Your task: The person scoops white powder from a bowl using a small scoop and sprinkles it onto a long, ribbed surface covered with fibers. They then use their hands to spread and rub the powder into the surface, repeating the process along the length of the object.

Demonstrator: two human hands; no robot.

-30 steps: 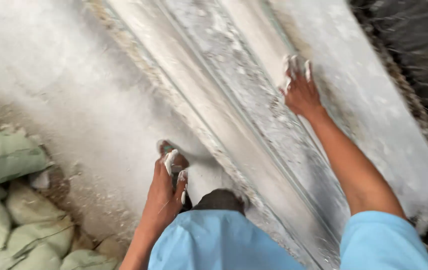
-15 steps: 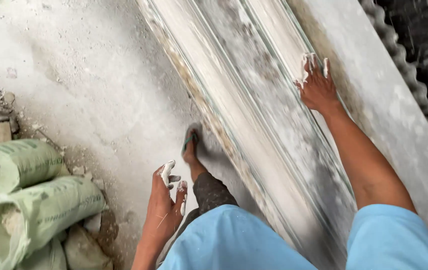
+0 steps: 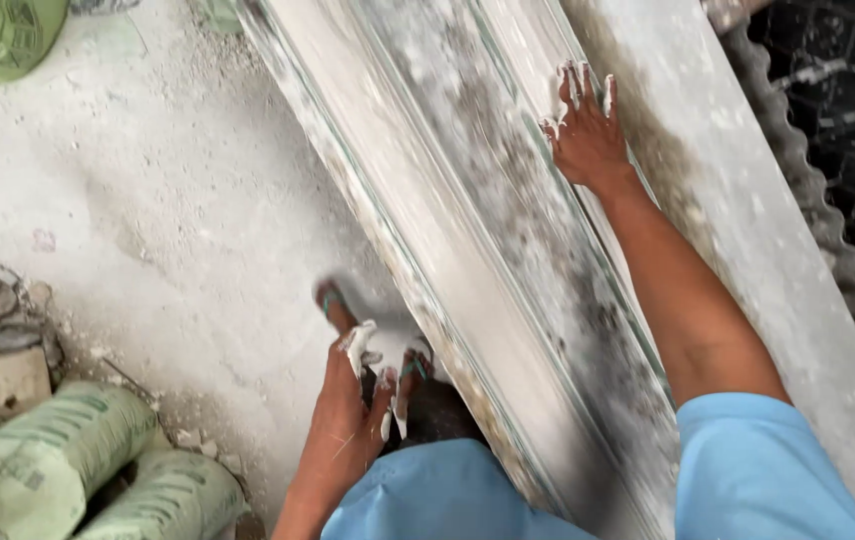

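Your right hand (image 3: pixel 588 135) lay flat on the long grey moulding (image 3: pixel 508 250), fingers spread and coated with white plaster. Its grip was fully open; it pressed on the surface and held nothing. The moulding ran diagonally from the upper middle of the view to the lower right, with parallel ridges and grooves along its length and dark blotches over the pale coat. Your right arm reached across it from a light blue sleeve (image 3: pixel 758 470).

Your left hand (image 3: pixel 348 430) hung at your side over the dusty floor (image 3: pixel 148 200), just left of the moulding's near edge and clear of it. Its fingers were loosely curled and smeared with white plaster. You could not tell whether that grip closed on anything beyond the plaster stuck to it. A foot in a green-strapped sandal (image 3: pixel 333 305) stood on the floor just above that hand.

Containers: green sacks (image 3: pixel 58 460) lay stacked at the lower left, full and bulging; their contents did not show. Another green sack (image 3: pixel 3 35) lay at the upper left corner. Broken rubble (image 3: pixel 3 340) lay just above the stacked sacks. A corrugated sheet edge (image 3: pixel 828 250) ran along the far side of the moulding.
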